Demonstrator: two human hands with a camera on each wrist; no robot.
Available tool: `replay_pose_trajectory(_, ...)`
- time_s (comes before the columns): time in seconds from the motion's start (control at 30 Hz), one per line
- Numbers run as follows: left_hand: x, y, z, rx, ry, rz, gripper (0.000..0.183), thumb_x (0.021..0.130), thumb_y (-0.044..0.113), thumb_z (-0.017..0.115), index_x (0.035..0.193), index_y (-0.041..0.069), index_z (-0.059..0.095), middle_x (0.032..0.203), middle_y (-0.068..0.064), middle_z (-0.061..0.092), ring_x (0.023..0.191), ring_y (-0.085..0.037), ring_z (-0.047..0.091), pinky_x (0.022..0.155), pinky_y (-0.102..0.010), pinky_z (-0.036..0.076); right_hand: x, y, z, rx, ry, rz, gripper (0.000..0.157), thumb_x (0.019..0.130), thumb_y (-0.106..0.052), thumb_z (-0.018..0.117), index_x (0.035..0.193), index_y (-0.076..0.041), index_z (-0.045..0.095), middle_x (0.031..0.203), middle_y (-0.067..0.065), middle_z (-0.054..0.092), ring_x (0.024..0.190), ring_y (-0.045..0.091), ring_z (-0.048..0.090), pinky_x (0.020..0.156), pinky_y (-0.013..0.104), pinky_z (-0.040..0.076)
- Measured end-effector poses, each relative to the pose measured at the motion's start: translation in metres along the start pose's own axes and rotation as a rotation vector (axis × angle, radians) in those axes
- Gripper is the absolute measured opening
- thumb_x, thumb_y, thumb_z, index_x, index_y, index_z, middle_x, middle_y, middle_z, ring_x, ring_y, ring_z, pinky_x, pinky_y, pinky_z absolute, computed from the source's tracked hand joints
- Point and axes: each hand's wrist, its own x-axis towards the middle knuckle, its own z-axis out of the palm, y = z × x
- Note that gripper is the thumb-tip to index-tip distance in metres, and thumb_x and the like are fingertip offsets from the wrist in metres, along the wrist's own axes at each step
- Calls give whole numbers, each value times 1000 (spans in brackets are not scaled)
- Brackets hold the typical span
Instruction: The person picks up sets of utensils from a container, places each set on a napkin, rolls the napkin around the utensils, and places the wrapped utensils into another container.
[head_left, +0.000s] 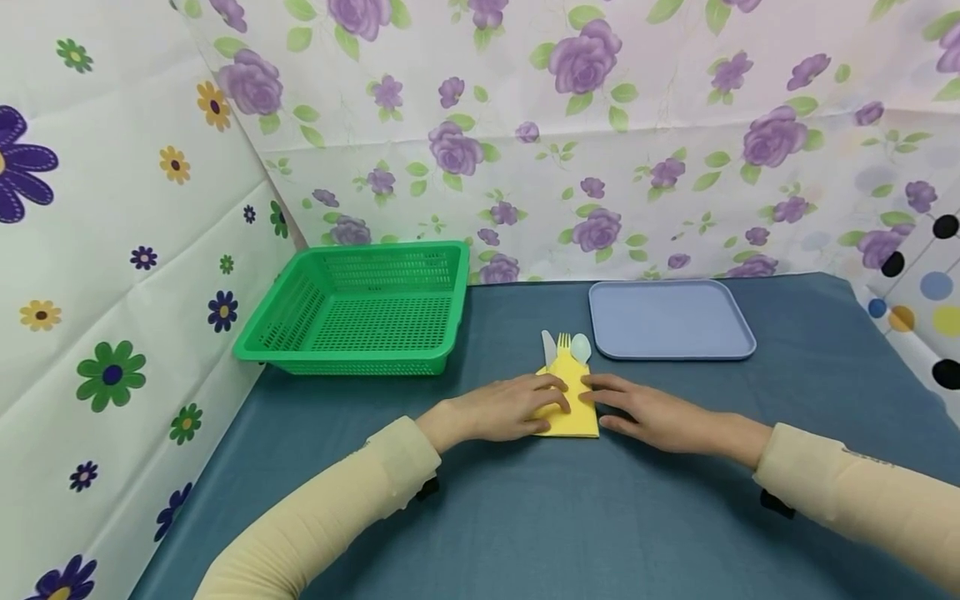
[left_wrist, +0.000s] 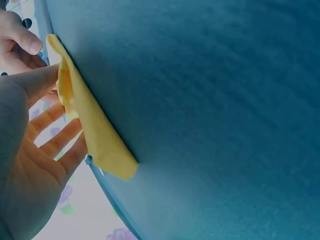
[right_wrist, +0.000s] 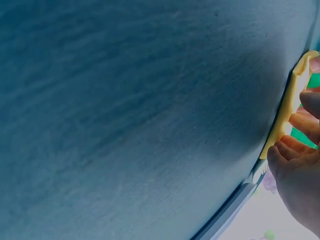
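A folded yellow napkin (head_left: 577,423) lies on the blue cloth, with a white knife (head_left: 549,347), a yellow fork (head_left: 564,341) and a pale spoon (head_left: 581,347) sticking out of its far end. From the left, my left hand (head_left: 510,408) reaches over the napkin, its loosely bent fingers (left_wrist: 52,117) resting on it. My right hand (head_left: 652,414) is at the napkin's right edge, fingertips touching it and thumb apart from the fingers. In the right wrist view the napkin (right_wrist: 285,112) shows edge-on beside the fingers. The cutlery handles are hidden inside the napkin.
At the back left stands a green plastic basket (head_left: 450,333) with perforated walls. A light blue tray (head_left: 671,321) lies at the back right, just beyond the cutlery. Flowered sheets (head_left: 525,192) hang behind and along the left side of the table (head_left: 525,525).
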Motion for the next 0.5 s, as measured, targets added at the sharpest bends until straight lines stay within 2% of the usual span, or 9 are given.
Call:
replay_pose_trajectory(0.23,0,1,-5,-13,17,46,26,111,25,53,135,19,61,156,-1,46,142,-18,46,120,-32,36,3,-1,2,-42,32,-23,43,108,-23,60,149,-11,56,160,15,41,137,34,54,100,49,55)
replay_pose_trajectory(0.5,-2,0,1,16,37,73,29,108,26,61,135,18,61,153,-1,49,139,-19,49,117,-30,40,7,-8,7,-55,57,25,42,106,-29,64,141,-7,60,157,13,46,135,32,56,101,47,55)
